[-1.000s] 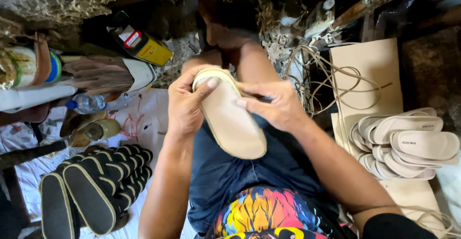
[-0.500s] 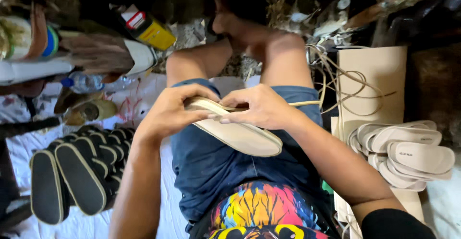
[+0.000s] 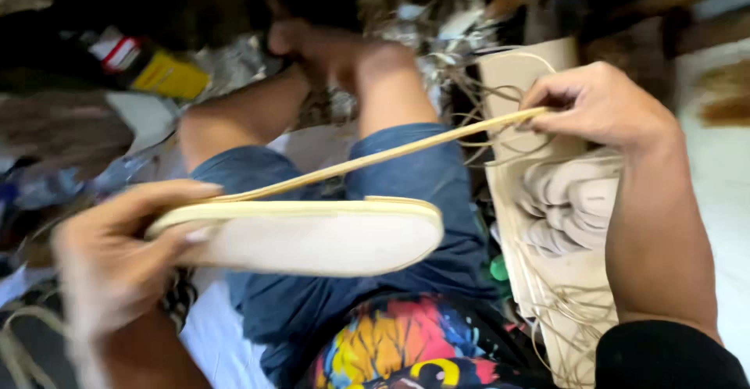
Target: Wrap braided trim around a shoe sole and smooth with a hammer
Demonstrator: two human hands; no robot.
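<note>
Two hands are busy with one shoe sole. Nearest the camera are bright, many-coloured shorts (image 3: 406, 350) and a blue cloth (image 3: 406, 178) over the lap.

Just above the lap, the left hand (image 3: 117, 256) grips one end of the pale sole (image 3: 312, 237). Its fingers are closed on that end. Half a second ago both hands were close together on the sole. Now the right hand (image 3: 601, 108) has gone up and out to the right, well apart from the sole. It pinches the end of a thin tan strip (image 3: 375, 158). The strip runs tight from the left end of the sole up to that hand. So it looks like the strip is being pulled long and straight along the sole's edge.

The sole lies flat, long way across the picture. Its rounded end points right, and its wide face looks at the camera. A second ago it stood more up and down.

Farther off on the right, more pale soles (image 3: 570, 201) lie stacked on a tan sheet (image 3: 516, 76). Far left sits a yellow box (image 3: 168, 76).
</note>
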